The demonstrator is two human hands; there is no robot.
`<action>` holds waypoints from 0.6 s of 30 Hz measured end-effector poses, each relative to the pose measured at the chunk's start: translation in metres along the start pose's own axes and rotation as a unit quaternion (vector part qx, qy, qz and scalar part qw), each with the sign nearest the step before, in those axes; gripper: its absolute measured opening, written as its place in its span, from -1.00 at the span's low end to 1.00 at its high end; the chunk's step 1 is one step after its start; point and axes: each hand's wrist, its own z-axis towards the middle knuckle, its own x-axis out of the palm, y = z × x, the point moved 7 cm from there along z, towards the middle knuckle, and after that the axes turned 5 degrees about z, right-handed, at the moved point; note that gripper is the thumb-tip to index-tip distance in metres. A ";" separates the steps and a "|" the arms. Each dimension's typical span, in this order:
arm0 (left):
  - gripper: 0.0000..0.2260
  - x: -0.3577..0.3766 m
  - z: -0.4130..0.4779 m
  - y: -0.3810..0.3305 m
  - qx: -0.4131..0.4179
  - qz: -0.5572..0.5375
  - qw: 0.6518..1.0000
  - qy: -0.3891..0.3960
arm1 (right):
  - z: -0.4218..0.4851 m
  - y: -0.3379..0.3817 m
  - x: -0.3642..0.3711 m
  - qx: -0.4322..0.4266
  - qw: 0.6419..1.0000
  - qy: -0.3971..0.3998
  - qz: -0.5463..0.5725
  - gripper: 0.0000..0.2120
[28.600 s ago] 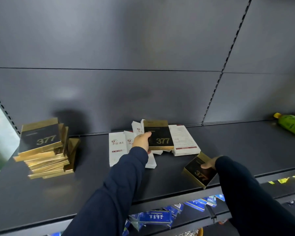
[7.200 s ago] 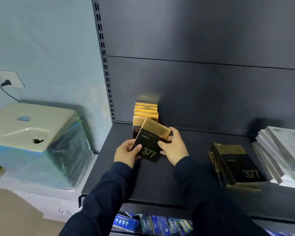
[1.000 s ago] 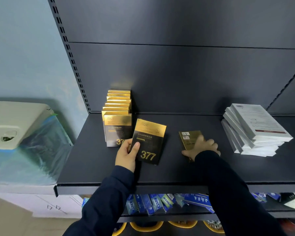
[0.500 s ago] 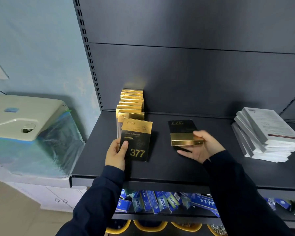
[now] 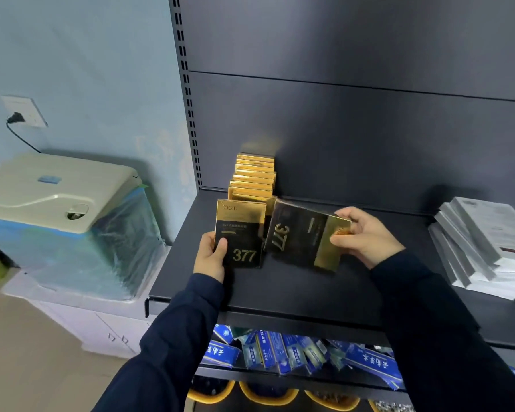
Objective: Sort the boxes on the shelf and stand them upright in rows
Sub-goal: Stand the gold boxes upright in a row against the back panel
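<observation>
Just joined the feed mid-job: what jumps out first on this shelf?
Two black-and-gold 377 boxes at the shelf's front left: the left hand steadies the upright box, while the right hand holds the sideways box beside it. Behind them a row of gold boxes stands back to the rear panel. A slanting stack of white boxes lies at far right.

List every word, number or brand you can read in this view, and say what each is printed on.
"ZKZU": gold top band of the upright box held by the left hand.
"377": black lower face of that same box.
"377", turned sideways: the box held by the right hand.
Small print on both boxes: too small to read.
White boxes stacked at right: print blurred.
Blue packs on the lower shelf: white characters, not legible.
</observation>
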 end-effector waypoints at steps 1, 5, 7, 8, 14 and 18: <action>-0.93 0.001 0.003 0.000 -0.004 0.007 1.000 0.005 | 0.001 0.005 0.005 -0.015 1.000 0.004 0.016 -0.70; -0.86 0.008 0.006 -0.004 -0.003 0.031 0.999 0.015 | 0.004 0.024 0.037 -0.078 0.996 0.008 -0.047 -0.80; -0.80 0.008 0.005 -0.006 -0.003 0.035 0.999 0.002 | 0.006 0.031 0.062 -0.099 0.984 0.021 -0.148 -0.78; -0.79 0.008 0.006 -0.007 -0.003 0.045 0.999 -0.003 | 0.007 0.032 0.077 -0.107 0.974 0.031 -0.197 -0.76; -0.78 0.005 0.010 -0.014 0.014 0.082 0.996 0.014 | 0.031 0.025 0.135 -0.132 0.952 0.011 -0.275 -0.78; -0.58 0.003 0.022 0.014 -0.072 -0.017 0.997 0.029 | 0.040 0.015 0.130 -0.167 0.943 -0.108 -0.266 -0.45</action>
